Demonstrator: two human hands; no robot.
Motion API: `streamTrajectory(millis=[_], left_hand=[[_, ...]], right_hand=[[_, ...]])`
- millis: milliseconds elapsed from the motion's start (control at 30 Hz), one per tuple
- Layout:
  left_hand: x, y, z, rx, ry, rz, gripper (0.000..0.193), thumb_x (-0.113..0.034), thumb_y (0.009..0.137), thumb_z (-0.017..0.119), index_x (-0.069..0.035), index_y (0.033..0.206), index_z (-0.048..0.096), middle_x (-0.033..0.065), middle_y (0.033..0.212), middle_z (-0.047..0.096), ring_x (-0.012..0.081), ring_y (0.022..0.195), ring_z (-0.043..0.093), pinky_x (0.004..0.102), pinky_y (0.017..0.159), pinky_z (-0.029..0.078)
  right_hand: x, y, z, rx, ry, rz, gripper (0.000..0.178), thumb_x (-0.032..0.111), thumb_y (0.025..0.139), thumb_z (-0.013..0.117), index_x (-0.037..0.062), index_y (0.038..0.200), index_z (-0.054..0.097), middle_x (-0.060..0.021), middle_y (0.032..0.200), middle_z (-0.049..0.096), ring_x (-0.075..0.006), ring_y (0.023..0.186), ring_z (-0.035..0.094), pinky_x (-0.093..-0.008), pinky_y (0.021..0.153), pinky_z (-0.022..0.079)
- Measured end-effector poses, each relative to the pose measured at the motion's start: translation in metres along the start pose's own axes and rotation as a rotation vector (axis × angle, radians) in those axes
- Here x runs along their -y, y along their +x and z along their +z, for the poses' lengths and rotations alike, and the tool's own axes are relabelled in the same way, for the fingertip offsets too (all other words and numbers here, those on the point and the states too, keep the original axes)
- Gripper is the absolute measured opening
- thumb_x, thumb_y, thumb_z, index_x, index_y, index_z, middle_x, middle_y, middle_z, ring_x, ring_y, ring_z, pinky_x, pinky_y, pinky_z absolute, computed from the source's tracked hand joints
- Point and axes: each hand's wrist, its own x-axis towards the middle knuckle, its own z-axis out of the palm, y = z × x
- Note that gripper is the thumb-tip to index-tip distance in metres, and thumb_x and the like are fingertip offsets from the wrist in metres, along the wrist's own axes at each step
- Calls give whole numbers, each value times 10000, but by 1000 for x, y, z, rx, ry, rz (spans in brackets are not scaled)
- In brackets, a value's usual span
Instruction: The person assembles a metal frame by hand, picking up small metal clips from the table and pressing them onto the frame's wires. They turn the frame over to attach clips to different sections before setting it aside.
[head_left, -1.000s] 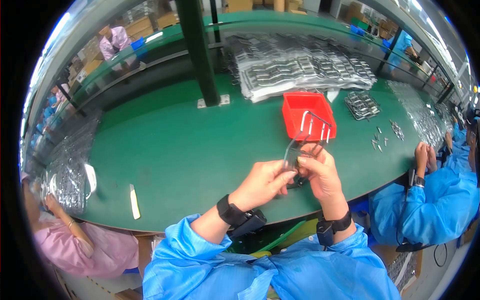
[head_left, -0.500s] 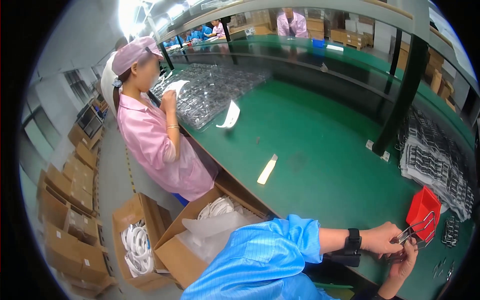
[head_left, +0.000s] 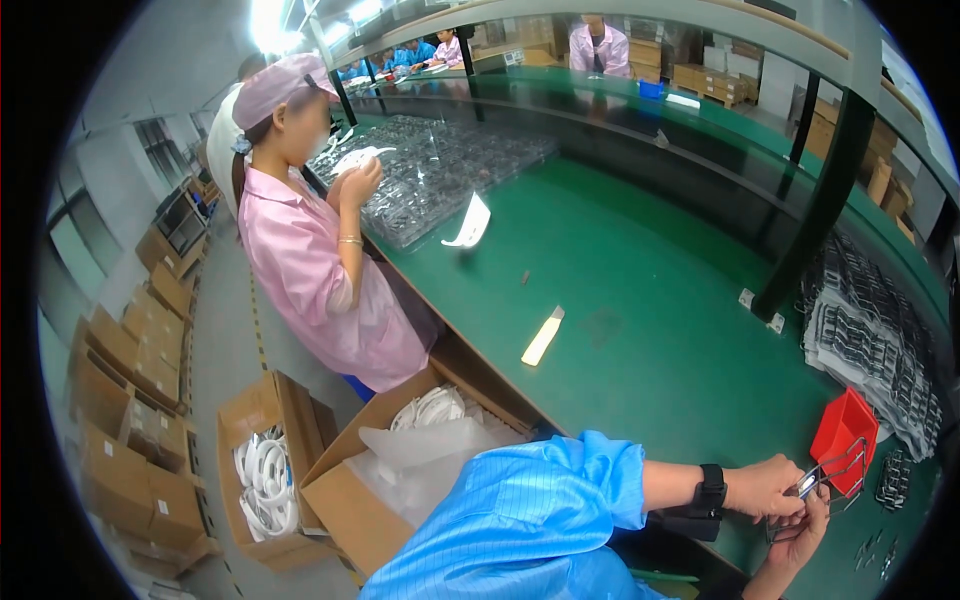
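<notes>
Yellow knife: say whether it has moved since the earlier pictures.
No; against the dark post, the yellow knife keeps its place on the green table.

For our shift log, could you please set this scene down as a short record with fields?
Left hand: pinching a dark wire frame
Right hand: fingers on the same frame, close to the left
Behind the frame: red bin
Far right: dark metal parts layered with white sheets
Mid-table: pale-handled tool
Farther left: white curved part on the green table
Co-worker: person in pink, holding a white piece
Beside the table: open cartons containing white parts
</notes>
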Motion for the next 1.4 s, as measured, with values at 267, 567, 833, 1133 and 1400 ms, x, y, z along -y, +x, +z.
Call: streamTrajectory(millis=[267,567,833,1133,1400], left_hand=[[-5,-1,-2,-57,-375,-209,218,-225,877,565,-19,859,497,28,676,580,68,503,555,197,352,423],[-1,3,-7,-152,-347,-219,321,-342,966,417,-36,871,445,22,607,497,76,405,486,194,325,384],[0,-3,-3,-166,-196,-166,261,-251,962,376,-9,890,444,58,638,520,109,441,527,227,325,414],[4,8,1,-190,-254,-249,296,-256,932,435,-21,1108,476,99,843,603,154,556,614,257,411,491],[-17,0,-5,-165,59,-197,315,-254,947,440,-48,1183,473,2,676,530,70,540,555,187,420,417]], right_hand=[[-6,4,-12,-38,-34,-2,257,90,859,563,16,1100,512,-28,860,588,-43,629,518,-166,443,390],[36,-28,46,-117,-1315,-901,261,-30,846,539,-8,1105,562,-108,1062,566,-208,988,539,-313,826,428],[41,-25,60,205,-1396,-594,192,-81,732,588,-25,915,589,-124,881,556,-255,813,556,-329,702,446],[48,-16,58,225,-1665,-871,159,-31,766,562,-12,918,605,-135,837,537,-307,773,539,-385,656,434],[38,6,38,68,-1084,-391,57,47,802,618,-7,819,610,-78,701,504,-165,599,485,-289,552,382]])
